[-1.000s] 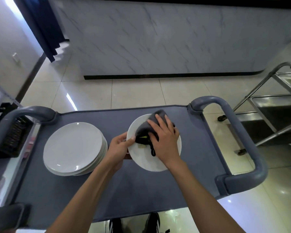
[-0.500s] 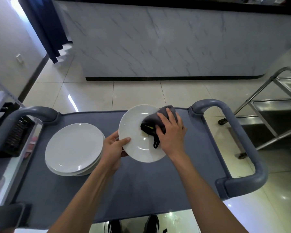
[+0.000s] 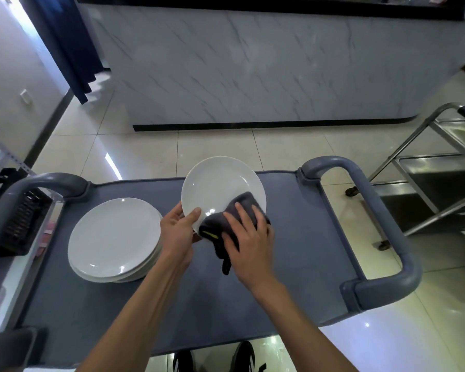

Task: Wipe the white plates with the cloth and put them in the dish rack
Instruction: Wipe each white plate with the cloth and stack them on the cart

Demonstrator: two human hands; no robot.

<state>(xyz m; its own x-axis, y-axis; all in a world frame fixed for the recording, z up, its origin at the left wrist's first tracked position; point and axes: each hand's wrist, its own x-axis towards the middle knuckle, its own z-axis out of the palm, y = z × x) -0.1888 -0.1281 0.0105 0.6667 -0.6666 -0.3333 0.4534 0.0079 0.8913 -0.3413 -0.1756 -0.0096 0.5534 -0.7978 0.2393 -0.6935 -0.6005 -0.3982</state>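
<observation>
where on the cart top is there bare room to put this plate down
Bare cart top lies between the right hand and the right handle, and along the near edge under the forearms. The left side is crowded by the stack of plates, close beside the left hand.

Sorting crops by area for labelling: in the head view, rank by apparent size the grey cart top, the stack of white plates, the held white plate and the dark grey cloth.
1. Grey cart top
2. Stack of white plates
3. Held white plate, though it is raised nearer the camera
4. Dark grey cloth, partly under the right hand

Left hand [image 3: 179, 232] pinches (thumb up); right hand [image 3: 249, 237] presses flat.
</observation>
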